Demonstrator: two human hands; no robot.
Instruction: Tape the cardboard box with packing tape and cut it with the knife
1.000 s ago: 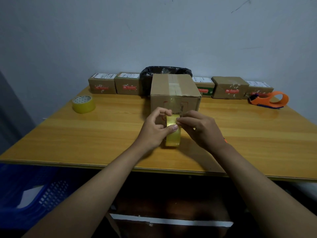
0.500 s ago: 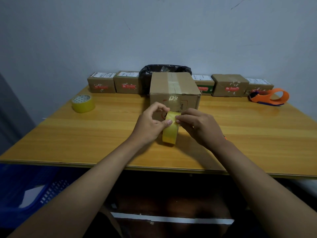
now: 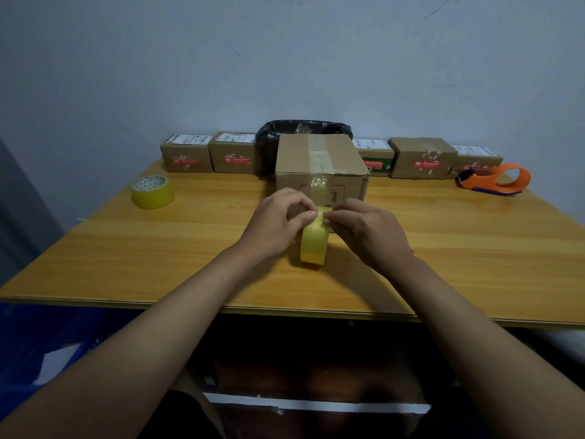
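Standing on edge on the table, a yellow tape roll is held at its top by both hands. The left hand pinches the rim between thumb and fingers, and the right hand closes its fingertips on the same upper edge from the other side. Just beyond the grip sits the cardboard box, shut, with tape along its top seam; its contents cannot be seen. Behind it a black-lined bin shows only its rim. Far left of the grip lies a second roll; far right, an orange dispenser.
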